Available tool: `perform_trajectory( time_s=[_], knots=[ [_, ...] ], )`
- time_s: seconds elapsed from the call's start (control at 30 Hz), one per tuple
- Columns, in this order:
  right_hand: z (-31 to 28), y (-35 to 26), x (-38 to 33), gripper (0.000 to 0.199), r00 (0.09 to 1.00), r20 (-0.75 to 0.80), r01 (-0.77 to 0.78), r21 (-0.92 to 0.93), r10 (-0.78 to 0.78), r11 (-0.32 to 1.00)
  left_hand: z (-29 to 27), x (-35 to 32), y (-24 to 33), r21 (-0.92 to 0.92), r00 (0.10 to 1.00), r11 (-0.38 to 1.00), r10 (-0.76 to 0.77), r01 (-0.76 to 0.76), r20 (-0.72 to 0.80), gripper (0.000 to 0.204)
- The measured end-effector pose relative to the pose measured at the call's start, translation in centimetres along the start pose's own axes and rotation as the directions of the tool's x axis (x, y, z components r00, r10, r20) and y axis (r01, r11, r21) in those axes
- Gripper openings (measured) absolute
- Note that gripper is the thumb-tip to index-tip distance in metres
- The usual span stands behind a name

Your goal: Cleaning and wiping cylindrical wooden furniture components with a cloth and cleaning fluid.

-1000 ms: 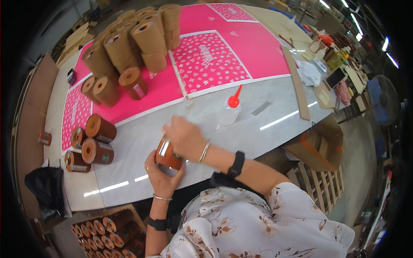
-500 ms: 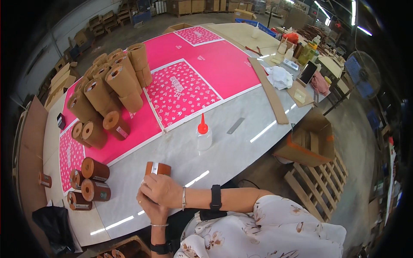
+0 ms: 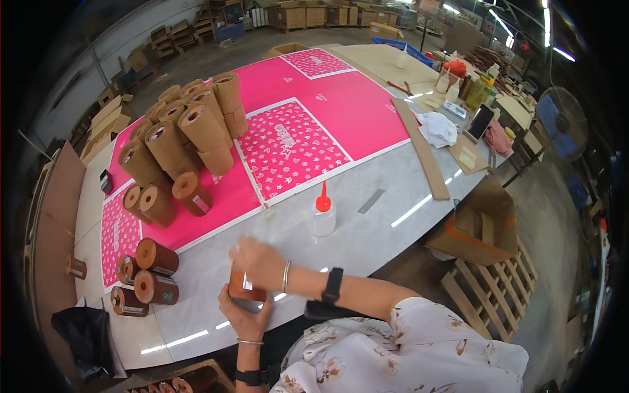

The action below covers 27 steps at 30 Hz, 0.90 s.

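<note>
A brown roll (image 3: 245,287) with a pale label stands at the table's near edge. My left hand (image 3: 244,316) grips it from the near side, thumb and fingers round its lower part. Above its far end is my right hand (image 3: 257,259), smeared by motion; whether its fingers press on the roll or hold anything is hidden. To the right stands a clear squeeze bottle (image 3: 324,220) with a red pointed cap. Left of my hands, several labelled brown rolls (image 3: 156,288) form a small group, some stacked.
Paper-wrapped rolls (image 3: 164,145) stand piled on the pink printed sheet (image 3: 229,196). A small metal ruler (image 3: 371,201) and a long cardboard strip (image 3: 422,150) lie to the right. An open carton (image 3: 481,226) stands beyond the right edge, near a wooden pallet (image 3: 491,288).
My right hand has moved up and away from my left, which now shows around the roll. The roll has turned in my grip. The whole view has shifted slightly.
</note>
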State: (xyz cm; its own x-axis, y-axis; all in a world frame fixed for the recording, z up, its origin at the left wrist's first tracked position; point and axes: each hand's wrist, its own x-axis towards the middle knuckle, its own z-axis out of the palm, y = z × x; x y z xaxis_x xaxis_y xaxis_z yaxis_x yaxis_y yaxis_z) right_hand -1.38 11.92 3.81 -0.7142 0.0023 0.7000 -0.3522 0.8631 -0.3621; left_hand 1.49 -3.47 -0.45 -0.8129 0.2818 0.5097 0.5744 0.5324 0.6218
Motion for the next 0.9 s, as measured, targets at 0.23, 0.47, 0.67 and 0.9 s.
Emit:
perform_trajectory(
  time_s=[0.23,0.47,0.67,0.9],
  knots=[
    [-0.2,0.3,-0.1,0.014,0.984,0.114,0.142,-0.048,-0.136,0.989,-0.1,-1.2,-1.3,0.126,0.998,0.99,0.06,-0.061,0.01,0.093],
    [-1.1,-5.2,-1.6,0.017,0.975,0.125,0.158,0.191,-0.184,0.969,1.9,-1.5,-4.4,0.037,0.992,0.999,-0.042,0.038,0.117,0.091],
    [-2.2,2.9,0.5,0.013,0.989,0.104,-0.089,-0.115,0.101,0.989,-0.3,-0.6,0.4,0.005,0.998,1.0,0.01,-0.01,0.06,0.091],
    [-3.1,0.4,-1.2,0.014,0.994,0.108,-0.035,0.005,0.034,0.999,-1.0,-0.1,0.4,-0.06,0.991,0.997,-0.039,0.047,0.127,0.09]
  ],
)
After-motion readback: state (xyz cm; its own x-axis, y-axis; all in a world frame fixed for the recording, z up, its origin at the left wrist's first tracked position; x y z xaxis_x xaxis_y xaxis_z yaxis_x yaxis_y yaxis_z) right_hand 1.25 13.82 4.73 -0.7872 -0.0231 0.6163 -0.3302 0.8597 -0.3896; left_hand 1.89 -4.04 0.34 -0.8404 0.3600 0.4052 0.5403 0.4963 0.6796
